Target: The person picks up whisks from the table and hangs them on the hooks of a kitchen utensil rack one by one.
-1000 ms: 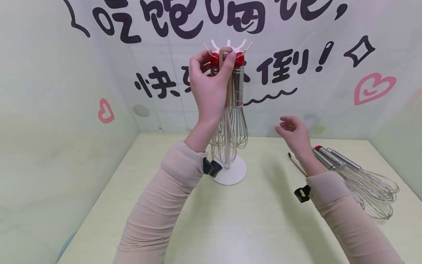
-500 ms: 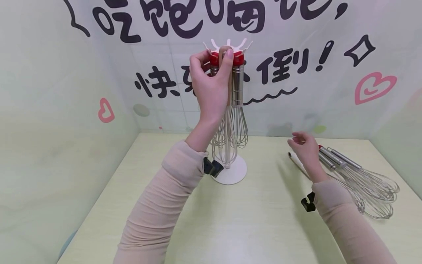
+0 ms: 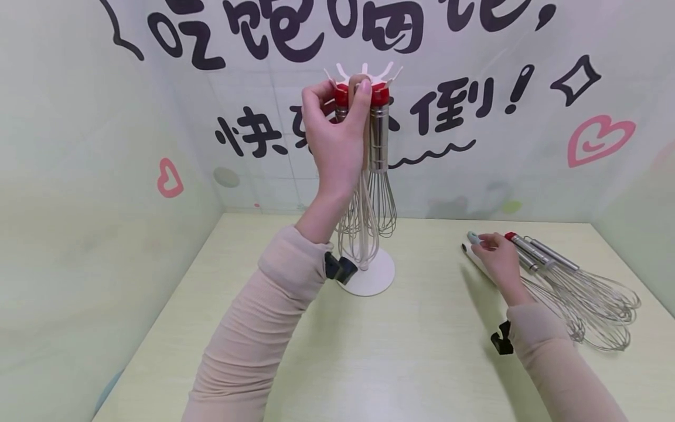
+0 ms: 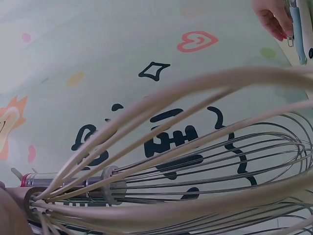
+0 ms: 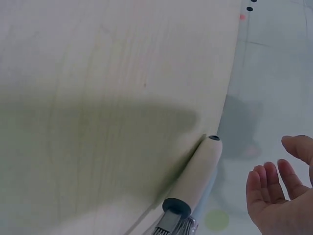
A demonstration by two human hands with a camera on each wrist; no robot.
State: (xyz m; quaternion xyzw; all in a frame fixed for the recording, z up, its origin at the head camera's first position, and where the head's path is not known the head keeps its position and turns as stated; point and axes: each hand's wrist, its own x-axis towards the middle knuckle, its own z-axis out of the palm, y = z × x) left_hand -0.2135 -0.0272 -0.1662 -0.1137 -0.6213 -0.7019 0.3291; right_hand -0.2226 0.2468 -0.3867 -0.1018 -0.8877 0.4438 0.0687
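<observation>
A white stand [image 3: 377, 284] with a round base and hooks on top bears several hanging whisks. My left hand [image 3: 334, 138] pinches the top of a brown-handled whisk at the hooks. Its thick pale wires [image 4: 254, 77] cross the left wrist view. Beside it hang steel whisks [image 3: 379, 138] with red ends. My right hand [image 3: 500, 261] hovers low over the table's right side, near a light-blue handle [image 3: 473, 237]. In the right wrist view its fingers are loosely bent, thumb apart, holding nothing. A white handle [image 5: 193, 169] with dark ends lies next to the blue one.
Several steel whisks [image 3: 598, 293] lie together on the table's right, one with a red end. The pale table [image 3: 295, 363] meets a printed wall [image 3: 253, 193] behind and side walls left and right.
My right hand has moved down and to the right, towards the whisks on the table, and the blue handle has come into sight. My left hand has stayed at the top of the stand.
</observation>
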